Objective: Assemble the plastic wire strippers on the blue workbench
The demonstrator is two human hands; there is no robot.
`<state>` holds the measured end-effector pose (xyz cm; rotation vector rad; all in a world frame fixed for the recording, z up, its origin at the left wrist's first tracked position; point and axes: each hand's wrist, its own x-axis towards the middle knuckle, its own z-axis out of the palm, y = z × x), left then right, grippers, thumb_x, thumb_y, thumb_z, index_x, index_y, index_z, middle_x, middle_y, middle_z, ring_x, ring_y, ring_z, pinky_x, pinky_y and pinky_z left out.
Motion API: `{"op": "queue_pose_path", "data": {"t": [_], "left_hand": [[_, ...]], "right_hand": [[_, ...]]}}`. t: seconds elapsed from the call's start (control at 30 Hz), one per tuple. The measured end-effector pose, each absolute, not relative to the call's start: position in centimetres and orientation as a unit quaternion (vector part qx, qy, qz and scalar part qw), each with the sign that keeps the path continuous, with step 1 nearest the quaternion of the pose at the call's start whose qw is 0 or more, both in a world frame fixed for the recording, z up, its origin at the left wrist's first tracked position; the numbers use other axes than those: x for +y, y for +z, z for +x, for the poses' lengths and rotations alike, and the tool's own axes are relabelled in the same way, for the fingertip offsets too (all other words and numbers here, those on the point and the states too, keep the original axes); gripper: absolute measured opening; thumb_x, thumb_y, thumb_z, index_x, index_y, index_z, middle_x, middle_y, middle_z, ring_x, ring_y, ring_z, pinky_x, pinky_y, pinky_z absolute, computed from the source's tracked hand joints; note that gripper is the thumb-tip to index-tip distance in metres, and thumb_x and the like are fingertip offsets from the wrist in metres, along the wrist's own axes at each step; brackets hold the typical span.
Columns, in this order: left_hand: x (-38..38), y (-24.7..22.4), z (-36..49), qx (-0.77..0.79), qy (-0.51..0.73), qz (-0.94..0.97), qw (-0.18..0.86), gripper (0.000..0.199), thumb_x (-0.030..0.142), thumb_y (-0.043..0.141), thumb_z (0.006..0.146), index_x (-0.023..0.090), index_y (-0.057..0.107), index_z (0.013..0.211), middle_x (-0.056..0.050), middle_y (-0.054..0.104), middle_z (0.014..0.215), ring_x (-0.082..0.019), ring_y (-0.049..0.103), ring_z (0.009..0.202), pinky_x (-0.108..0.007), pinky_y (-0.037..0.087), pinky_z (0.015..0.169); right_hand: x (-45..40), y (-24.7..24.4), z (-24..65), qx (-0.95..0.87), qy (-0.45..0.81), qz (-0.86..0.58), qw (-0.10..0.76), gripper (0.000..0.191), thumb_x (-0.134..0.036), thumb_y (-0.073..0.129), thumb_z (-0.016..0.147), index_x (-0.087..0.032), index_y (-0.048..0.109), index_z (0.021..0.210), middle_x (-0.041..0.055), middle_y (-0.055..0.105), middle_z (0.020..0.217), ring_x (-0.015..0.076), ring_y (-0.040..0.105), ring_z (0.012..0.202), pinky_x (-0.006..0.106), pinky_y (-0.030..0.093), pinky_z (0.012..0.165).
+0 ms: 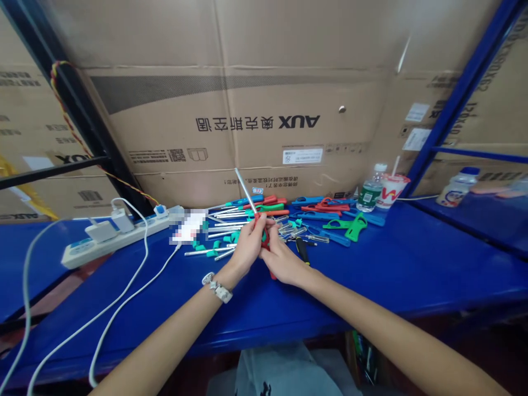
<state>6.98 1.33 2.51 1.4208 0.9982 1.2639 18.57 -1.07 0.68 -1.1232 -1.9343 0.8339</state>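
Observation:
My left hand (248,245) and my right hand (284,257) are closed together around a red long-necked lighter (246,190). Its thin metal tube points up and away from me, and red plastic shows between my fingers and below my palms. Most of its body is hidden by the hands. Just beyond them lie several metal tubes with green ends (200,248) and clear plastic pieces (322,238). Blue casing pieces (315,215), red casing pieces (330,203) and a green casing piece (355,226) spread to the right. A black and yellow screwdriver (302,250) lies beside my right hand.
On the blue table (391,275), a white power strip (124,236) and cables stand left, near a pixelated flat object (190,225). A water bottle (370,190), a lidded cup (390,192) and a blue-capped bottle (457,187) are at right. Cardboard (256,88) rises behind.

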Motion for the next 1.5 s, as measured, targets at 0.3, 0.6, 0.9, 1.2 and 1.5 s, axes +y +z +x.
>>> {"op": "queue_pose_path", "data": {"t": [0.3,0.6,0.9,1.2,1.5], "left_hand": [[4.6,4.7,3.7,0.365,0.488,0.657,0.443,0.038,0.052,0.059,0.091,0.022,0.043,0.074,0.006,0.045,0.060,-0.011,0.048,0.049,-0.025,0.043,0.052],[2.6,2.9,-2.3,0.501,0.326,0.781,0.182,0.030,0.044,0.047,0.093,0.022,0.047,0.072,0.001,0.050,0.062,-0.017,0.047,0.056,-0.029,0.032,0.055],[2.5,3.3,-4.9,0.545,0.301,0.760,0.184,0.028,0.037,0.045,0.093,0.022,0.049,0.069,0.001,0.051,0.057,-0.017,0.046,0.052,-0.029,0.030,0.054],[2.5,3.1,-5.9,0.549,0.289,0.747,0.242,0.030,0.035,0.048,0.093,0.022,0.046,0.066,0.003,0.045,0.055,-0.015,0.040,0.050,-0.028,0.028,0.050],[2.1,3.2,-5.1,0.559,0.249,0.757,0.232,0.029,0.031,0.046,0.095,0.021,0.045,0.068,0.002,0.046,0.059,-0.015,0.041,0.054,-0.029,0.030,0.054]], "right_hand": [[0.0,1.3,23.9,-0.760,0.304,-0.421,0.390,0.020,-0.039,0.057,0.096,-0.020,0.063,0.092,0.0053,0.068,0.093,0.0187,0.063,0.087,0.035,0.051,0.084],[5.2,2.7,22.1,-0.793,0.208,-0.475,0.319,0.021,-0.022,0.053,0.091,-0.016,0.071,0.081,0.0052,0.072,0.081,0.0177,0.063,0.074,0.031,0.045,0.072],[11.6,3.6,16.2,-0.829,0.175,-0.478,0.230,0.013,-0.013,0.061,0.083,-0.014,0.074,0.078,0.0079,0.074,0.080,0.0190,0.065,0.076,0.029,0.044,0.069],[7.9,3.4,14.7,-0.893,0.102,-0.409,0.161,0.010,-0.024,0.075,0.079,-0.019,0.074,0.088,0.0039,0.072,0.087,0.0211,0.063,0.083,0.038,0.039,0.084],[8.0,3.4,15.2,-0.903,0.065,-0.413,0.101,0.009,-0.029,0.077,0.082,-0.020,0.076,0.084,0.0069,0.071,0.093,0.0271,0.060,0.098,0.039,0.034,0.089]]}}
